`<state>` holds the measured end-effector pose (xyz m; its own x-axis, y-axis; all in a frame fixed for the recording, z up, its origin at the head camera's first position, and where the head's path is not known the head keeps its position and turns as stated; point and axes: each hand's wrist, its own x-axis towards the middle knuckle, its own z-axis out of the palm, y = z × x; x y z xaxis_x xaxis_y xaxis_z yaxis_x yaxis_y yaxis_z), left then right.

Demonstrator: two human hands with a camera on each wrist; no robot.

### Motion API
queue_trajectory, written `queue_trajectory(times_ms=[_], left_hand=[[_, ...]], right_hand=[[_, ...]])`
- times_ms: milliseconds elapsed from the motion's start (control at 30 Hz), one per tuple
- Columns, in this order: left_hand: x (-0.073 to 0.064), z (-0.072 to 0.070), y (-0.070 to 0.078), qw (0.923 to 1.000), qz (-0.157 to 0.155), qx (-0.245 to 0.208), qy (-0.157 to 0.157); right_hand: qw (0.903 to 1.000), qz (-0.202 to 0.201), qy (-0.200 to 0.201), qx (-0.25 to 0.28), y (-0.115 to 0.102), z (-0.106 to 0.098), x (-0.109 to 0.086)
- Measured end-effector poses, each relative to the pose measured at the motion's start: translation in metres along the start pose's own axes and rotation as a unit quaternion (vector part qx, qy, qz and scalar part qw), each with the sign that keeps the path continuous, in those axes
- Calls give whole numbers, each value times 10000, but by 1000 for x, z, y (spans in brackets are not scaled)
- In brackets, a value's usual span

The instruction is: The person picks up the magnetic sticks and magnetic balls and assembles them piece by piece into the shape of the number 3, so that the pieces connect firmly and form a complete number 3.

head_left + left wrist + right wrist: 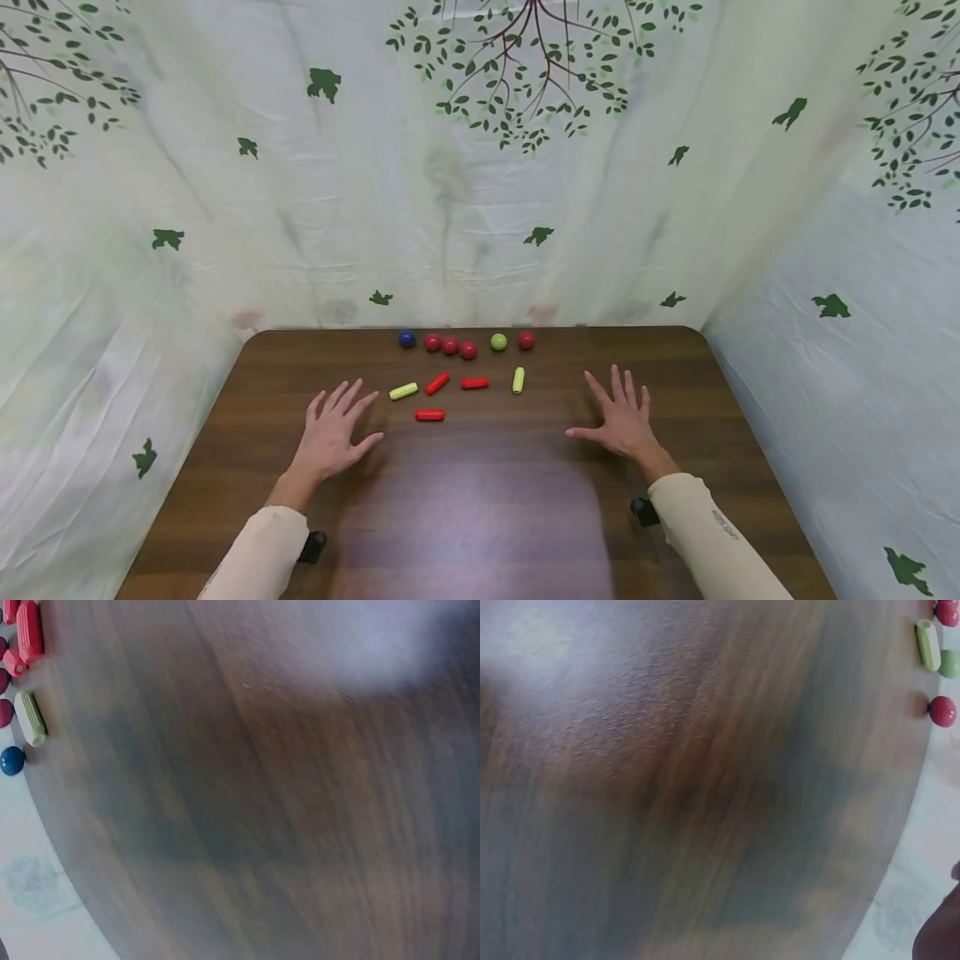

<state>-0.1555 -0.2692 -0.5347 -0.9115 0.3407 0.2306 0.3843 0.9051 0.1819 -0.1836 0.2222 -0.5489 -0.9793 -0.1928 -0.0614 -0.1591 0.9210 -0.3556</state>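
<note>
My left hand [330,437] is spread over the table's left side, fingers straight and holding nothing. Its closest object is a yellow-green ridged stick [403,391]. On the right, my other hand [622,423] also has its fingers spread and grips nothing. Another yellow-green stick [518,381] stands out to its left. Between the hands lie three red sticks, one nearer [430,415], one slanted [437,383] and one crosswise [475,383]. Behind them a row holds a blue ball [407,339], several red balls [468,350] and a green ball [498,342].
The dark wooden table [510,517] has rounded far corners. A pale curtain [480,233] with printed leaves hangs just behind its far edge and along both sides. Each wrist carries a black camera, the left one [312,547] and the right one [644,512].
</note>
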Motion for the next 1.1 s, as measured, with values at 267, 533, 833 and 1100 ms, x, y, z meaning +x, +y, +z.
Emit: queue_trajectory(times_ms=[267,533,833,1100], left_hand=[[15,5,11,9993,95,-353,-15],[25,16,17,9984,116,-536,-151],[35,23,21,9966,79,-665,-479],[42,27,26,9895,-169,-1045,-981]], right_hand=[[9997,-206,-82,111,-12,4,8],[9984,-505,-160,216,-55,17,25],[9920,-1041,-434,575,-116,45,50],[9781,-1584,-755,1114,-160,64,73]])
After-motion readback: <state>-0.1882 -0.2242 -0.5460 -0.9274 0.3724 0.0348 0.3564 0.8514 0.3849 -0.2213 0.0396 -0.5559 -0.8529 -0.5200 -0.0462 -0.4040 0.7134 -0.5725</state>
